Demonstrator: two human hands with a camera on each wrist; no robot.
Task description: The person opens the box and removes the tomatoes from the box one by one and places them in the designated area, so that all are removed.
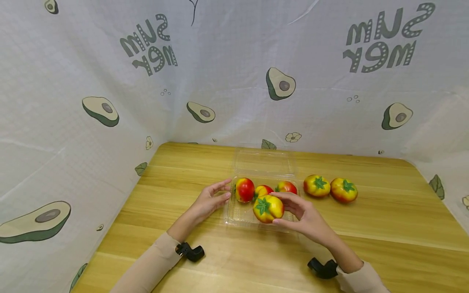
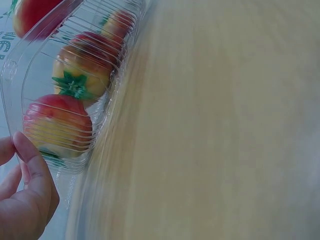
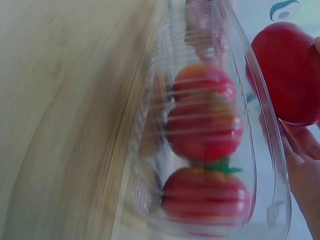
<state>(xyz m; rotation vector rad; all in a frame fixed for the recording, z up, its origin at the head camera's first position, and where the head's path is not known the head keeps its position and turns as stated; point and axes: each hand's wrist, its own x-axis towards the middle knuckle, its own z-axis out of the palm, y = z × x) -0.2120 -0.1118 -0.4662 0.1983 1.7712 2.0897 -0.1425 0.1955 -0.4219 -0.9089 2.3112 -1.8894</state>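
My right hand [image 1: 302, 213] grips a red-and-yellow tomato [image 1: 268, 208] with a green leafy top, between thumb and fingers. It holds it above the front part of a clear plastic clamshell box [image 1: 234, 219]. Inside the box, toward the back, sit a tomato at the left [image 1: 244, 190], one in the middle [image 1: 263, 190] and one at the right [image 1: 286, 187]. My left hand [image 1: 209, 201] is at the box's left edge, thumb and forefinger apart and fairly straight. In the left wrist view its fingertips [image 2: 22, 142] are right at the rim.
The box's clear lid [image 1: 264, 162] lies folded back behind it. Two more tomatoes, one nearer the box [image 1: 316, 186] and one farther right [image 1: 343, 190], lie on the wooden table [image 1: 388, 215]. A white cloth printed with avocados [image 1: 234, 61] hangs behind and beside the table.
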